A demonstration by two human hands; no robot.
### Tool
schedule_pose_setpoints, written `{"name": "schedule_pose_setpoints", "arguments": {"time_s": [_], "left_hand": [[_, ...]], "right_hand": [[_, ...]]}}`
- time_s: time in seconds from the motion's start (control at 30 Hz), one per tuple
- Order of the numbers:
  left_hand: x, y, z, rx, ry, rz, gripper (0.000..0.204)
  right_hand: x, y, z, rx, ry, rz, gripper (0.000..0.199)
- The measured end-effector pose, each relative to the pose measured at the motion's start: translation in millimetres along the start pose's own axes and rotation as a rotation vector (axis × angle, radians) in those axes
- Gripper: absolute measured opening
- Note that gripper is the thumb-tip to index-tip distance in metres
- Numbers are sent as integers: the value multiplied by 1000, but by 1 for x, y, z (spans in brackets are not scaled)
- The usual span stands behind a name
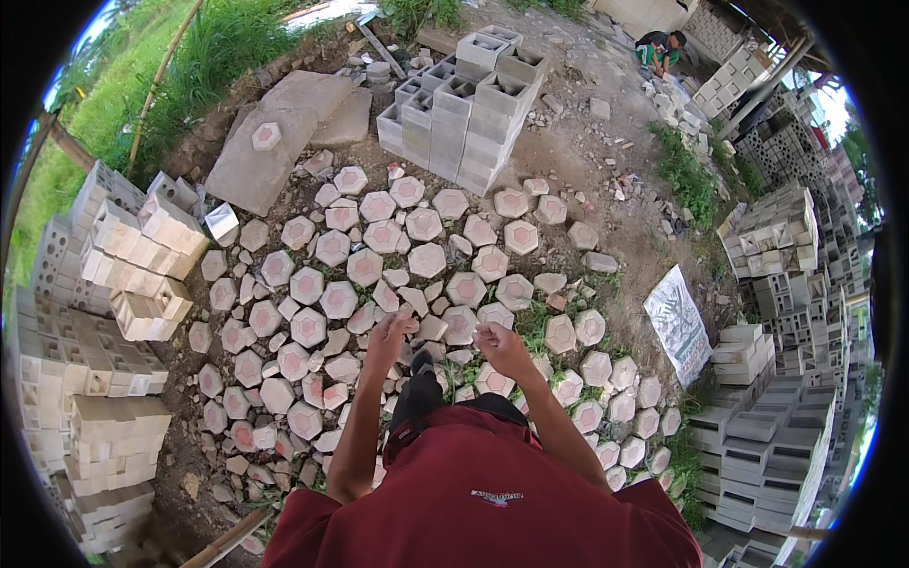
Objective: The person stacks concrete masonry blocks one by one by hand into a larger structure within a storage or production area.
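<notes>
Hexagonal paving blocks (379, 237), grey with pinkish centres, are spread over the bare earth in a loose patch, with broken pieces and tufts of grass between them. Both bare hands are held out above the near part of this patch, well apart from each other. The left hand (390, 331) is seen with its fingers loosely curled and nothing in it; it hovers over a few broken grey fragments (417, 303). The right hand (502, 346) is likewise loosely curled, and nothing is grasped in it either; a whole block (466, 289) lies just beyond it. A dark shoe (423, 364) is visible between the two forearms, set on the blocks.

Along the left edge of the ground, pale hollow concrete blocks (114, 284) are stacked in rough piles. At the far edge, a neat stack of grey hollow blocks (459, 104) stands just beyond the patch, and flat concrete slabs (275, 137) lie to its left with one hexagonal piece on top. Along the right edge, more stacks of hollow blocks (767, 435) are ranged, and a printed white sack (677, 327) lies on the ground near them. Another person (661, 49) is crouched in the far right corner.
</notes>
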State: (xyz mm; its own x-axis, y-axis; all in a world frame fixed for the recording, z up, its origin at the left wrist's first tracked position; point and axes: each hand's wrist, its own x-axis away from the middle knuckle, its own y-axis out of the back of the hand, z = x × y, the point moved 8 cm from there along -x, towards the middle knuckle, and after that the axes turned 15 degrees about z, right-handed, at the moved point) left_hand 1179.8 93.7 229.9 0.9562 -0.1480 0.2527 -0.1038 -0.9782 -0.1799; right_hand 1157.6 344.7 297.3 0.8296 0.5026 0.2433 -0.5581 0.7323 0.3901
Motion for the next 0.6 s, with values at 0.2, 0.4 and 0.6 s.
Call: {"name": "schedule_pose_setpoints", "arguments": {"time_s": [0.2,0.4,0.6], "left_hand": [[-53,48,-20,-118,68,9,33],[-96,62,-58,-74,38,-77,35],[-157,94,-72,-65,81,-178,36]], "right_hand": [[-63,1,-20,-203,-84,13,29],[-156,12,-6,-231,-104,91,30],[-277,22,1,-191,13,141,32]]}}
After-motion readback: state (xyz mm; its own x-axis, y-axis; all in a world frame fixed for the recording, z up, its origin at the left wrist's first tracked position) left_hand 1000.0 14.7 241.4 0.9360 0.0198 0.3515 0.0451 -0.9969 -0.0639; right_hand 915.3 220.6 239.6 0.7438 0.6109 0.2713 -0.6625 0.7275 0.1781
